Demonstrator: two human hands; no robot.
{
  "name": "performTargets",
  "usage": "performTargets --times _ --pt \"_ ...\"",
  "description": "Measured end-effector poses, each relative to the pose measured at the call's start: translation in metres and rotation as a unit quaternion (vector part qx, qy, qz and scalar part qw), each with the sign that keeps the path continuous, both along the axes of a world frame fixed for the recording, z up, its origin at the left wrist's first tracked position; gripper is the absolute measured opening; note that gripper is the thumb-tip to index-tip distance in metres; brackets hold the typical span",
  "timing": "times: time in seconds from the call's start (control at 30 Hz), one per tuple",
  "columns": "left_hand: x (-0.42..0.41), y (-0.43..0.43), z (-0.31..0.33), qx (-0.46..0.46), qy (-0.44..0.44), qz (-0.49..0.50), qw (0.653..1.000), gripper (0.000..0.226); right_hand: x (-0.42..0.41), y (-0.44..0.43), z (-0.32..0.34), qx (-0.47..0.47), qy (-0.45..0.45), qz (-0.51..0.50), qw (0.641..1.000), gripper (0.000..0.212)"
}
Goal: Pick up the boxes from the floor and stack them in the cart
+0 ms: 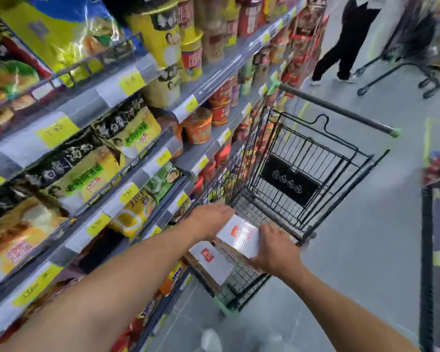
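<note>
- Head view: I logged the cart (290, 181) standing in the aisle on the grey floor (366, 262), just beside the shelves (127, 102) stocked with packet and cup noodles.
- The cart's handle (335, 107) sat at its far end, away from me.
- A lower box (214, 268), white with a red label, lay inside the cart at its near-left corner.
- An upper box (239, 235), also white with a red label, was held between both hands above the cart's near end. It was tilted and partly over the lower box.
- The right hand (277, 250) grasped the upper box at its near-right edge, with the fingers curled over the top face.
- The left hand (211, 219) lay against the upper box's far-left edge. Motion blur kept me from telling whether its fingers wrapped the edge or lay flat.
- Both forearms were bare and extended forward.
- A person (341, 47) in dark trousers stood at the far end of the aisle, well apart from the cart.
</note>
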State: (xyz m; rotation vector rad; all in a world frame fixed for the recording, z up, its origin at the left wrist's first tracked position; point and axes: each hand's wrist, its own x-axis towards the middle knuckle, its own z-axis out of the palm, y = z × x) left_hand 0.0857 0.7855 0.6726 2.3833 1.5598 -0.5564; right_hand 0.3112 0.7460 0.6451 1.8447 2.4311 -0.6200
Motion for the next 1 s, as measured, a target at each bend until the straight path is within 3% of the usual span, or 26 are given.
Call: performTargets --times 0.3,0.4,0.57,1.0 --pt "0.004 0.083 -0.07 -0.055 0.071 -0.037 0.995 0.081 -0.01 0.065 -0.078 -0.055 -0.008 -0.047 0.997 0.088" --pt "0.001 0.1 -0.096 -0.082 0.104 -0.057 0.99 0.077 -0.016 0.077 -0.098 -0.077 0.006 -0.049 0.996 0.086" --pt "-0.013 0.11 -0.132 -0.119 0.123 -0.058 0.984 0.095 -0.034 0.084 -0.136 -0.145 0.045 -0.084 0.985 0.085" --pt "-0.054 0.112 -0.231 -0.167 0.126 -0.074 0.975 0.088 -0.083 0.084 -0.207 -0.24 0.028 -0.12 0.963 0.097"
